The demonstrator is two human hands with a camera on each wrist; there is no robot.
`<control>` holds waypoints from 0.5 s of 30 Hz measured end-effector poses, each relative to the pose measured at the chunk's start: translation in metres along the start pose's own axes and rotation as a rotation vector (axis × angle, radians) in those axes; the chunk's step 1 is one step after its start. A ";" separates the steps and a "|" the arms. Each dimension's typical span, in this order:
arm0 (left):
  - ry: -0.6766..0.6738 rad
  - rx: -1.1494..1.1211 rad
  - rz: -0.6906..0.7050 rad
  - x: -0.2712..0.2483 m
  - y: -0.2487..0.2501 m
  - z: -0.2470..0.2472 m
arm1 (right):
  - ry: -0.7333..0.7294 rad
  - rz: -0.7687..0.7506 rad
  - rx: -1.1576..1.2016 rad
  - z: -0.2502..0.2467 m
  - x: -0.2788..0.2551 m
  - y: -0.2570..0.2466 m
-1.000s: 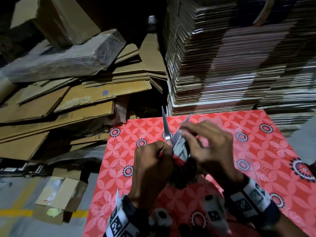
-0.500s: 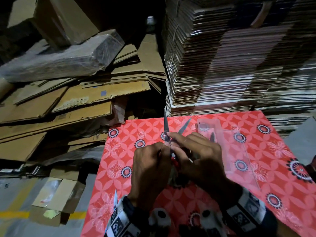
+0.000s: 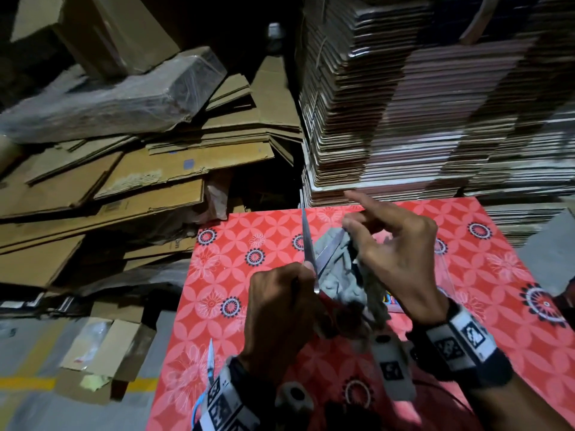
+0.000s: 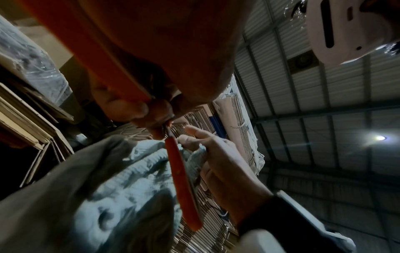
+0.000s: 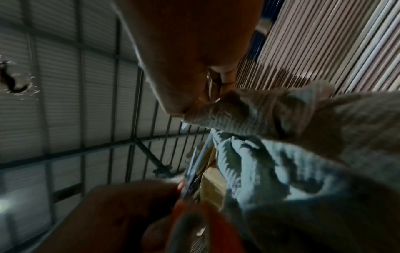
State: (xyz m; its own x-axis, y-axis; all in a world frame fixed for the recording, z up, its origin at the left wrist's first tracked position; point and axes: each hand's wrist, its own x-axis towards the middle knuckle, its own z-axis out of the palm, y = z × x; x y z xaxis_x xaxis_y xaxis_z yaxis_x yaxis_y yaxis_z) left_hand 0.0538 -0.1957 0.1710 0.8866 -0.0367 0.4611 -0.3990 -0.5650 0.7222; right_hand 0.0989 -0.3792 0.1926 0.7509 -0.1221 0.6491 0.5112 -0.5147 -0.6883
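Note:
A pair of scissors with red handles is gripped in my left hand, its blades spread apart and pointing up and away. My right hand pinches a grey-blue cloth around the right-hand blade, with the index finger stretched out. Both hands are over a red flower-patterned table. The left wrist view shows one red handle standing free beside the cloth and my right hand. In the right wrist view the cloth lies bunched against a blade.
A tall stack of flat cardboard sheets rises right behind the table. Loose cardboard and a plastic-wrapped bundle are piled to the left. A flattened box lies on the grey floor below. A clear plastic sleeve lies on the table under my right hand.
My right hand has lifted with the cloth along the scissor blade, and its index finger now sticks out. The left hand holds the scissors nearly still.

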 end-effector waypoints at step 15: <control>0.004 0.034 -0.062 -0.010 -0.006 0.005 | -0.058 0.049 0.118 -0.005 -0.006 0.015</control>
State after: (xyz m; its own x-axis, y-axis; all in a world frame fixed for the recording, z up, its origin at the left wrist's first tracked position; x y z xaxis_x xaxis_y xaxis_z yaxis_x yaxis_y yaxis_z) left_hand 0.0486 -0.1963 0.1600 0.9083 0.0029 0.4183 -0.3350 -0.5936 0.7317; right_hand 0.1003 -0.3904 0.1798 0.7976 -0.0936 0.5958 0.5161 -0.4053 -0.7546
